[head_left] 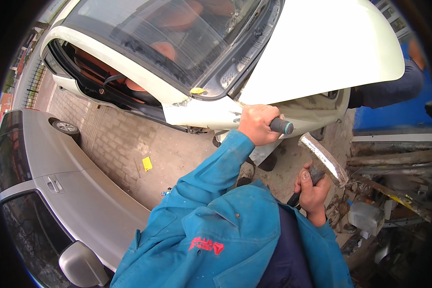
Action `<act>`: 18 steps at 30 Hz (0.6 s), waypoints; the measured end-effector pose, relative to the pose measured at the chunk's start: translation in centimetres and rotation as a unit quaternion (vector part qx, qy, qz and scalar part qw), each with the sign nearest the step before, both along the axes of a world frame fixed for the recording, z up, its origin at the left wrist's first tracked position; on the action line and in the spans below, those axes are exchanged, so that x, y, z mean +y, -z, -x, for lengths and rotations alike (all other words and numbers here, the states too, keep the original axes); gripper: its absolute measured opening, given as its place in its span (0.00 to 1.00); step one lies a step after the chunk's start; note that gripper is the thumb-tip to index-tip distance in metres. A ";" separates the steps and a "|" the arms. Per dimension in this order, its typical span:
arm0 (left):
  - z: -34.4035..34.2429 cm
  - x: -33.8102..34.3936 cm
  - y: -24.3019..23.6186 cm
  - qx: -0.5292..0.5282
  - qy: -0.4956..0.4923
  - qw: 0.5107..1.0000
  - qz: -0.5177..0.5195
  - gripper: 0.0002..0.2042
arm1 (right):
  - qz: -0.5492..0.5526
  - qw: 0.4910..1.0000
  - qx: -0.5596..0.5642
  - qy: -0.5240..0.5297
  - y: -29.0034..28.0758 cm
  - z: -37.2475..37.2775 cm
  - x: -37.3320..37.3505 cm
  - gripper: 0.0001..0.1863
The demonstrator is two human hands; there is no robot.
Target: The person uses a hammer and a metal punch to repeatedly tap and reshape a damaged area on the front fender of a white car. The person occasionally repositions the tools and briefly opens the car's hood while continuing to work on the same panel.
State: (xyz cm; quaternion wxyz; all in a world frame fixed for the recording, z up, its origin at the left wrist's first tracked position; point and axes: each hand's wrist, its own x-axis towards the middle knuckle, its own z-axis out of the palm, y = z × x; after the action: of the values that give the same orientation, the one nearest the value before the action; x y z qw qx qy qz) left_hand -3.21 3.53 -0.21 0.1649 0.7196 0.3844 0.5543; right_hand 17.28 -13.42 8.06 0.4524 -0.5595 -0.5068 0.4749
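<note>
My left hand (pixel 259 124) is closed round a dark tool handle (pixel 282 126) with a teal ring near its end. The handle's butt sticks out to the right of my fist; its working end is mostly hidden at the car body. This fist is by the front corner of the cream-white car (pixel 185 113), beside the raised hood (pixel 326 45). Lower and to the right, my right hand (pixel 314 192) grips a hammer (pixel 324 160) by its dark handle. The worn metal hammer head is tilted, apart from the left hand's tool.
A silver car (pixel 81 192) stands on the left, its mirror (pixel 83 265) close by. Yellow paper (pixel 147 164) lies on the paving. Another person's dark-clothed leg (pixel 389 89) shows beyond the hood. Scrap parts (pixel 367 216) and long bars (pixel 393 158) are piled at right.
</note>
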 end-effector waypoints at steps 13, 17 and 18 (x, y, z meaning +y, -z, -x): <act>1.5 0.2 -0.4 -0.052 -0.004 0.999 -0.011 0.13 | 0.026 0.999 -0.032 -0.030 -2.8 2.6 2.8 0.19; 1.1 0.1 -0.4 -0.052 0.004 0.999 -0.014 0.13 | -0.139 0.988 0.060 0.023 -4.5 2.6 2.2 0.23; 1.1 0.1 -0.4 -0.048 0.006 0.999 -0.015 0.13 | -0.161 0.983 0.082 0.029 -4.5 2.7 2.2 0.25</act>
State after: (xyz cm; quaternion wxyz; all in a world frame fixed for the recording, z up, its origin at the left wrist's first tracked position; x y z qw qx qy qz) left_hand -4.28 3.59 0.17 0.1758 0.6970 0.3630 0.5929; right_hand 14.58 -11.18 12.53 0.5901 -0.4529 -0.5212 0.4184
